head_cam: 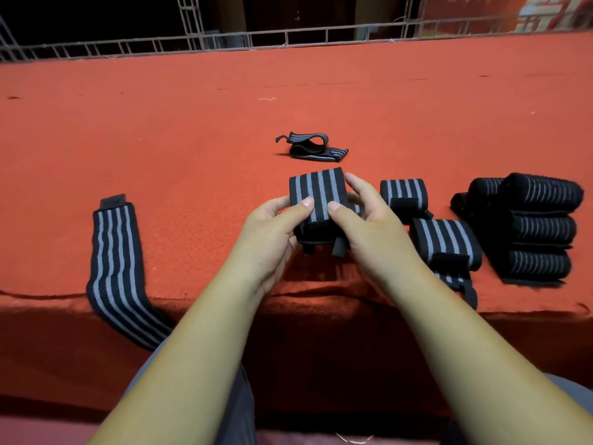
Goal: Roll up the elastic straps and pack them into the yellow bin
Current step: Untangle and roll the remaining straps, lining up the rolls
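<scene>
While left hand (272, 226) and right hand (369, 220) both pinch part-rolled strap (317, 194), finished rolls (542, 226) sit right of it; flat strap (112, 252) left, loose strap (311, 147) beyond, both unrolled. Yellow bin not visible.

Opens wide across the far counter (160, 117), up to the metal railing (288, 38) along the back edge. Broken there only by a loose folded strap (311, 148), just beyond the held roll (317, 200), with a narrow open strip between the two. Runs free on the left between the left grip (272, 226) and the flat strap (115, 261) draped over the near edge. Narrows on the right: a rolled strap (404, 195) just beside the right grip (369, 216), a larger roll (446, 242) nearer the edge, then a cluster of rolls (539, 226) close past them, with only slim gaps between. Opens again behind that cluster.
</scene>
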`<state>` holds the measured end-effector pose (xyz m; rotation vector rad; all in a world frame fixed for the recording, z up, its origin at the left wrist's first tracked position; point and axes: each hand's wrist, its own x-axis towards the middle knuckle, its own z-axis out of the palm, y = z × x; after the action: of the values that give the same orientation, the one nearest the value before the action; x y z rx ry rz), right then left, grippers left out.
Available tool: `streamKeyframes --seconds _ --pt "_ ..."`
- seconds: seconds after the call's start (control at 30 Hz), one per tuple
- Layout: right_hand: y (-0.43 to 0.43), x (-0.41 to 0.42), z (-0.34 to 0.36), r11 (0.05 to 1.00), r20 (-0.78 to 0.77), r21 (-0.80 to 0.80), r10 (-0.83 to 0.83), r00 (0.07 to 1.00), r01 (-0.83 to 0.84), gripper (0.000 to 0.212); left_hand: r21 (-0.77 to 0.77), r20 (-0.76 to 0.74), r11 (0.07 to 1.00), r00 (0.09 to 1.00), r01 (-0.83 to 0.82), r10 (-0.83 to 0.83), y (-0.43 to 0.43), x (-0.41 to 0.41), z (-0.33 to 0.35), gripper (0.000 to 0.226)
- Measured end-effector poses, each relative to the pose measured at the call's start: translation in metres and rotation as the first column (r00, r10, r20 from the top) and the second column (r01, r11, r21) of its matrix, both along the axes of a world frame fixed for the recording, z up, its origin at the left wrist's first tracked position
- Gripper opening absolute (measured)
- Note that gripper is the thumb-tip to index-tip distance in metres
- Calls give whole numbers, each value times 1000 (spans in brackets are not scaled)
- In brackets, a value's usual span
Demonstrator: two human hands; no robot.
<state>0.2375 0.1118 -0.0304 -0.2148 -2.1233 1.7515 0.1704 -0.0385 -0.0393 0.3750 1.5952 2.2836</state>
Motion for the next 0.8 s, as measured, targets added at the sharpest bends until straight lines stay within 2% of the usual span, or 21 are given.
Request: streamKeyframes --seconds 0.17,0.47,0.63,0.8 --pt "14 -2 7 991 4 41 -129 992 128 54 -8 7 998 998 -60 60 18 -3 12 26" --pt "47 -23 18 963 0 -26 -269 963 269 40 -85 -32 992 995 -93 91 68 -43 34 17" --pt "62 -40 18 956 48 -47 -288 956 291 43 -81 15 992 995 -100 101 100 -86 37 27" --pt "71 -54 18 928 108 -105 -346 932 357 53 -164 80 982 991 -92 106 132 -130 24 21"
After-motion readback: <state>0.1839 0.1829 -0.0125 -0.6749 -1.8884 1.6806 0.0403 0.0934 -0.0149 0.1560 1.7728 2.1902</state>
